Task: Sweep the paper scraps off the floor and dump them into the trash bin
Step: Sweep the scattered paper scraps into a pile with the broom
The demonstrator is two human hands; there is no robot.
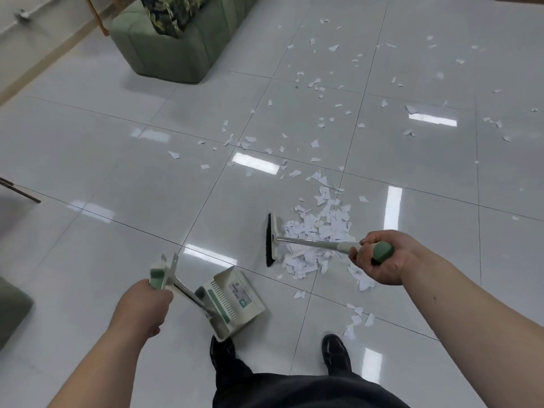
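Where glossy pale-grey floor tiles (117, 172) reflect ceiling lights, torn white paper scraps (318, 237) lie heaped beside the black-bristled broom (272, 240), clamped in the right hand (379, 257). The left hand (144, 307) clenches the cream-and-green plastic dustpan (232, 301). A green upholstered armchair (176, 45) stands beyond.

A single wide-angle view is given from head height, angled forward and down over the glossy white tiled floor (117, 142), seen near.

Broom (272, 240) beside heaped paper scraps (318, 231)
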